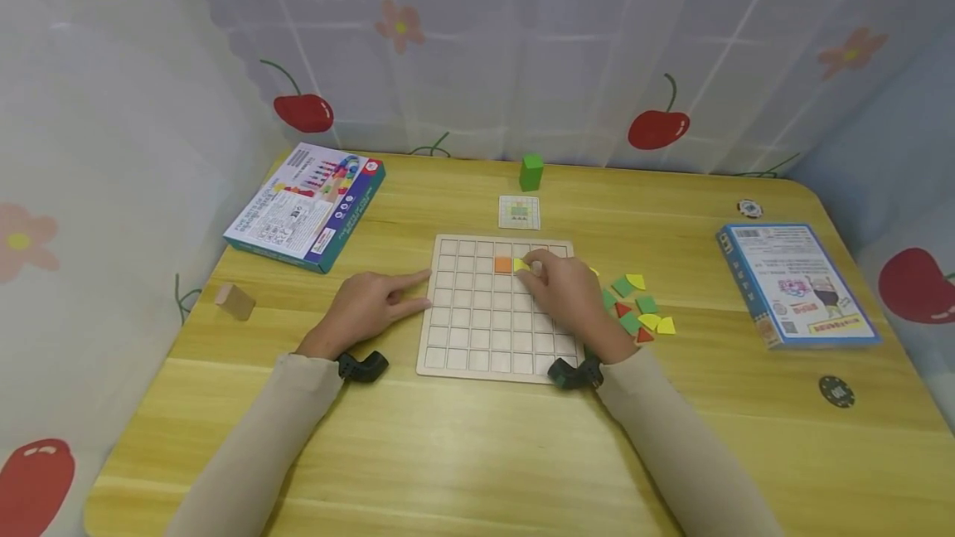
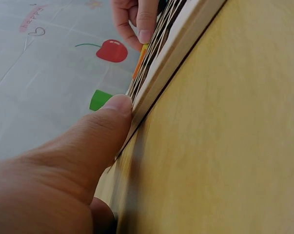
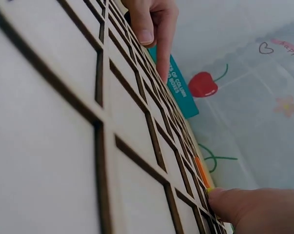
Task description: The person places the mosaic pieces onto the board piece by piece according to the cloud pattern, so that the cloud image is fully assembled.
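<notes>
A wooden grid board (image 1: 479,338) lies flat on the table, with a square orange tile (image 1: 503,265) in one of its upper cells. My right hand (image 1: 563,284) pinches a small yellow tile (image 1: 518,265) between thumb and fingers, at the cell just right of the orange one. The fingers cover part of this tile, so its full outline is hidden. At the board's left edge, my left hand (image 1: 369,305) rests with index finger and thumb stretched out, their tips touching the rim. In the left wrist view, the left thumb (image 2: 115,109) lies against the board's side.
Right of the board lie loose green, red and yellow tiles (image 1: 647,305). A pattern card (image 1: 519,212) and a green block (image 1: 531,172) are behind it. Game boxes (image 1: 306,205) (image 1: 798,284) flank it; a wooden block (image 1: 235,302) stands left, round chips (image 1: 836,391) right.
</notes>
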The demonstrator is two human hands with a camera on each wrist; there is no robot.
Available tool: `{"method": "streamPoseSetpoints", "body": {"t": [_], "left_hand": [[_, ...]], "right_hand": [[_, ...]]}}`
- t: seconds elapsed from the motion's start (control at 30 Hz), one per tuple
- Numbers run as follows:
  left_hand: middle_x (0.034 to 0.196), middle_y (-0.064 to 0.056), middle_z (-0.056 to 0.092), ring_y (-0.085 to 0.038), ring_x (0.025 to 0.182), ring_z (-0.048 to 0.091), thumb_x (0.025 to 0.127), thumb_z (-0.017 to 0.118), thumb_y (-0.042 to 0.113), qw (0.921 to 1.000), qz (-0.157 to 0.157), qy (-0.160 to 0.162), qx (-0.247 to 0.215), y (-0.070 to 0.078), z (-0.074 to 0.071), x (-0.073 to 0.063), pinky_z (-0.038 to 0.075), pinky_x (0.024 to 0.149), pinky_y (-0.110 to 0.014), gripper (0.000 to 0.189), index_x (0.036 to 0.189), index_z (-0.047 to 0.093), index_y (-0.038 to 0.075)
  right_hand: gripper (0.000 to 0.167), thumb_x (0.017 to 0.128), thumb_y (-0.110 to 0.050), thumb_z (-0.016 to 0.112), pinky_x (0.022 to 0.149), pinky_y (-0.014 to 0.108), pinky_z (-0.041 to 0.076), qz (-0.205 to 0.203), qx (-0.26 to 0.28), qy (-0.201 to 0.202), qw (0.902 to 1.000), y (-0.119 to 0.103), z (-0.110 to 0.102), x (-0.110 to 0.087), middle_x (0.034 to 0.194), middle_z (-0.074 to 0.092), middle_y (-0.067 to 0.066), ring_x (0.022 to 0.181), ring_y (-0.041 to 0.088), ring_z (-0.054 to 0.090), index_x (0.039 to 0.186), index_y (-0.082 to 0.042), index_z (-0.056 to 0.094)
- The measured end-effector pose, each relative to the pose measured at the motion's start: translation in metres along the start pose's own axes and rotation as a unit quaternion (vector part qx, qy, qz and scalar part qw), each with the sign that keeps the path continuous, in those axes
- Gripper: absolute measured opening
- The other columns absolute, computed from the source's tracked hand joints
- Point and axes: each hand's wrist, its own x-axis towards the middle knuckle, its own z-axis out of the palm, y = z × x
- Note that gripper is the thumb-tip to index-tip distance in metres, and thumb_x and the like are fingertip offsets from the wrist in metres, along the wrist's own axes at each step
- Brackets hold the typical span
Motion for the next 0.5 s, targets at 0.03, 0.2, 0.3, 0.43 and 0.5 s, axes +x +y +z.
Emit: {"method": "streamPoseSetpoints", "body": {"t": [0.03, 0.2, 0.3, 0.43, 0.5], "left_hand": [[0.054, 0.010, 0.038, -0.010, 0.054, 0.030, 0.096, 0.064, 0.057, 1.0000, 0.000, 0.001, 0.001, 0.0001, 0.0001, 0.0000, 0.033, 0.058, -0.033, 0.052, 0.144, 0.060, 0.035], [0.055, 0.010, 0.038, -0.010, 0.054, 0.029, 0.096, 0.065, 0.056, 1.0000, 0.004, 0.003, 0.001, 0.0010, 0.0002, 0.0000, 0.031, 0.057, -0.033, 0.053, 0.144, 0.059, 0.036], [0.056, 0.009, 0.038, -0.010, 0.054, 0.029, 0.096, 0.066, 0.056, 1.0000, 0.002, 0.002, 0.002, 0.0011, 0.0003, -0.0001, 0.029, 0.056, -0.033, 0.053, 0.144, 0.059, 0.037], [0.056, 0.009, 0.039, -0.009, 0.054, 0.028, 0.096, 0.065, 0.057, 1.0000, 0.001, 0.002, 0.002, 0.0003, 0.0008, -0.0002, 0.027, 0.055, -0.033, 0.053, 0.144, 0.059, 0.037], [0.056, 0.009, 0.039, -0.010, 0.054, 0.028, 0.096, 0.065, 0.057, 1.0000, -0.001, 0.001, 0.002, 0.0001, 0.0009, -0.0005, 0.027, 0.055, -0.033, 0.053, 0.144, 0.059, 0.037]], "right_hand": [[0.030, 0.099, -0.033, 0.068, 0.047, 0.034, 0.034, -0.002, 0.000, 0.006, 1.0000, 0.0006, 0.0010, -0.0001, 0.057, 0.048, -0.003, 0.050, 0.015, 0.041, 0.119, -0.011, 0.072], [0.028, 0.098, -0.033, 0.069, 0.047, 0.034, 0.033, -0.009, 0.010, 0.034, 0.9993, 0.0036, 0.0041, -0.0012, 0.059, 0.048, -0.004, 0.050, 0.015, 0.040, 0.117, -0.014, 0.072], [0.027, 0.098, -0.033, 0.068, 0.046, 0.033, 0.031, -0.013, 0.016, 0.045, 0.9988, 0.0048, 0.0056, -0.0019, 0.057, 0.046, -0.005, 0.048, 0.014, 0.038, 0.117, -0.015, 0.073], [0.025, 0.098, -0.030, 0.068, 0.046, 0.033, 0.029, -0.016, 0.016, 0.050, 0.9985, 0.0044, 0.0064, -0.0019, 0.055, 0.044, -0.005, 0.048, 0.013, 0.037, 0.116, -0.015, 0.075], [0.023, 0.098, -0.028, 0.069, 0.047, 0.033, 0.029, -0.014, 0.014, 0.049, 0.9986, 0.0035, 0.0065, -0.0016, 0.055, 0.045, -0.005, 0.048, 0.014, 0.037, 0.116, -0.015, 0.075]]}}
